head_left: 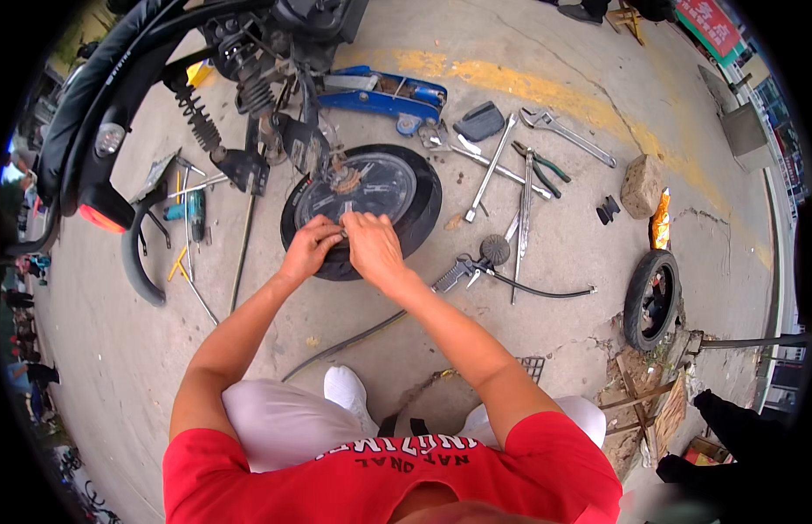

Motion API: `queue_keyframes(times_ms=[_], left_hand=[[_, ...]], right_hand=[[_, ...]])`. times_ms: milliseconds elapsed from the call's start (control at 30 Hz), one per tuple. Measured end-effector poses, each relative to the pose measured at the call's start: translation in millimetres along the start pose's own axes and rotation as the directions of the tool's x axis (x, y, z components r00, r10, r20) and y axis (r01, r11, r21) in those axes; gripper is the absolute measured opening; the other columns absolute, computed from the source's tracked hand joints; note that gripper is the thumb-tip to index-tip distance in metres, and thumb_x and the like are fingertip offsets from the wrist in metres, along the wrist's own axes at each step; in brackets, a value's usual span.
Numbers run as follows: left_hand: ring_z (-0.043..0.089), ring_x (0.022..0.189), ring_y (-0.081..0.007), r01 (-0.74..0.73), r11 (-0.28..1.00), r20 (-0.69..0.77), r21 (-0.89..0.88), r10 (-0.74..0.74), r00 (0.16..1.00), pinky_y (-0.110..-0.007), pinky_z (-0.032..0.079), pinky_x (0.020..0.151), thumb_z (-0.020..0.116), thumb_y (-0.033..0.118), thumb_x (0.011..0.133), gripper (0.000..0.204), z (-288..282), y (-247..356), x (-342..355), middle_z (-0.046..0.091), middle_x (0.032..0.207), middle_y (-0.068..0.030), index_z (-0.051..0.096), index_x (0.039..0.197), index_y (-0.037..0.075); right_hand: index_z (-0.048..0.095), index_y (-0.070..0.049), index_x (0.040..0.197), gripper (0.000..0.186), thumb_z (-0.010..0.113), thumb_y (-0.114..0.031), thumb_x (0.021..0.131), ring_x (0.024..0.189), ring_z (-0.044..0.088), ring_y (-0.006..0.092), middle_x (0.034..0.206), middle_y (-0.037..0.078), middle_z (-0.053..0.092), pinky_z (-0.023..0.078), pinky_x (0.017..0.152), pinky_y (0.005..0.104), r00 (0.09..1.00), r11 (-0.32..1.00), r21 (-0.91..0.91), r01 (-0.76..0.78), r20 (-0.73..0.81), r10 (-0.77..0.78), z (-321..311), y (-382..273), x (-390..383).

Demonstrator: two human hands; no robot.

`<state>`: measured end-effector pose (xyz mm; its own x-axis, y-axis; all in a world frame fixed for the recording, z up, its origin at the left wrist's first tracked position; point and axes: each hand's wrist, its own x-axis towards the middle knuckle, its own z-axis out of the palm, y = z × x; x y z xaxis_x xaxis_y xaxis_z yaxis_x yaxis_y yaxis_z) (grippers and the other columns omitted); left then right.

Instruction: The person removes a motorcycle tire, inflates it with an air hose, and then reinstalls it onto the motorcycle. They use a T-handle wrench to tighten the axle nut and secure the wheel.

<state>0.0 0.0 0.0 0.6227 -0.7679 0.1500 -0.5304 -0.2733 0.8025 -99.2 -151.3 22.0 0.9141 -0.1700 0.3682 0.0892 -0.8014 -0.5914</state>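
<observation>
A scooter wheel lies on the pavement in front of me, with a black tyre (430, 199) and a grey hub (393, 177). A toothed, rust-coloured part (346, 180) sits at the hub's middle. Both my hands meet over the wheel's near side. The fingers of my left hand (310, 248) are pinched together, their tips close to those of the other hand. My right hand (375, 251) is closed too, fingers bent downward. Whatever they grip is small and mostly hidden by the fingers. A pale sliver (348, 207) shows just beyond my right fingers.
The raised scooter (249, 79) stands ahead, beside a blue floor jack (380, 96). At right lie pliers (546, 166), an adjustable wrench (570, 136), an inflator gun (458, 272), a stone block (642, 186) and a loose tyre (634, 301). A teal drill (195, 214) lies left.
</observation>
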Motion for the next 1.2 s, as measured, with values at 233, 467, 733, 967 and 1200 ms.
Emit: queue_keyframes(times_ms=[233, 467, 733, 967, 1200], left_hand=[[0.06, 0.083, -0.0238, 0.068, 0.996, 0.026, 0.053, -0.07, 0.997, -0.031, 0.047, 0.075, 0.065, 0.001, 0.084, 0.014, -19.0, 6.8, 4.2, 0.061, 0.088, -0.0113, 0.068, 0.097, -0.003], [0.061, 0.083, -0.0257, 0.007, 0.992, 0.006, 0.13, -0.008, 1.0, -0.033, 0.047, 0.075, 0.063, 0.003, 0.085, 0.012, -12.7, 16.8, 5.1, 0.062, 0.087, -0.0121, 0.067, 0.094, -0.003], [0.061, 0.084, -0.0253, -0.017, 0.995, 0.032, 0.103, 0.014, 0.999, -0.033, 0.048, 0.075, 0.064, 0.001, 0.083, 0.014, -9.8, 27.2, 9.1, 0.062, 0.088, -0.012, 0.068, 0.097, -0.002], [0.06, 0.082, -0.0261, -0.07, 0.988, -0.008, 0.139, 0.072, 0.997, -0.031, 0.047, 0.075, 0.064, 0.0, 0.083, 0.012, -13.8, 8.1, 3.4, 0.06, 0.087, -0.0129, 0.066, 0.094, -0.003], [0.059, 0.08, -0.0259, -0.03, 0.992, -0.011, 0.124, 0.032, 0.999, -0.032, 0.047, 0.073, 0.064, 0.0, 0.083, 0.009, -10.5, 16.9, 8.6, 0.06, 0.084, -0.0123, 0.065, 0.091, -0.004]], right_hand=[[0.05, -0.004, 0.088, 0.009, 0.056, -0.01, 0.085, 0.069, 0.066, 0.0309, 0.072, 0.016, 0.066, 0.048, 0.069, 0.0415, 0.999, 0.999, -0.004, -0.046, -0.024, 0.046, 4.6, -9.6, 10.2], [0.05, -0.004, 0.085, 0.011, 0.053, -0.013, 0.09, 0.073, 0.063, 0.0342, 0.073, 0.017, 0.062, 0.048, 0.067, 0.044, 0.984, 0.995, 0.094, 0.013, -0.178, 0.004, -3.5, -7.4, 5.9], [0.051, -0.004, 0.087, 0.011, 0.057, -0.003, 0.077, 0.078, 0.065, 0.0317, 0.075, 0.015, 0.064, 0.047, 0.072, 0.0421, 0.984, 0.999, 0.021, 0.031, -0.178, -0.026, -3.9, -5.1, 0.1], [0.052, -0.003, 0.085, 0.011, 0.059, -0.006, 0.078, 0.064, 0.067, 0.0316, 0.064, 0.017, 0.064, 0.051, 0.065, 0.0404, 0.994, 0.999, 0.014, -0.03, -0.101, 0.031, 0.6, -9.9, 5.7], [0.055, -0.005, 0.088, 0.015, 0.06, -0.005, 0.074, 0.087, 0.06, 0.0284, 0.089, 0.012, 0.061, 0.046, 0.077, 0.0389, 0.984, 0.993, 0.043, 0.106, -0.145, -0.099, -7.1, -3.1, 5.4]])
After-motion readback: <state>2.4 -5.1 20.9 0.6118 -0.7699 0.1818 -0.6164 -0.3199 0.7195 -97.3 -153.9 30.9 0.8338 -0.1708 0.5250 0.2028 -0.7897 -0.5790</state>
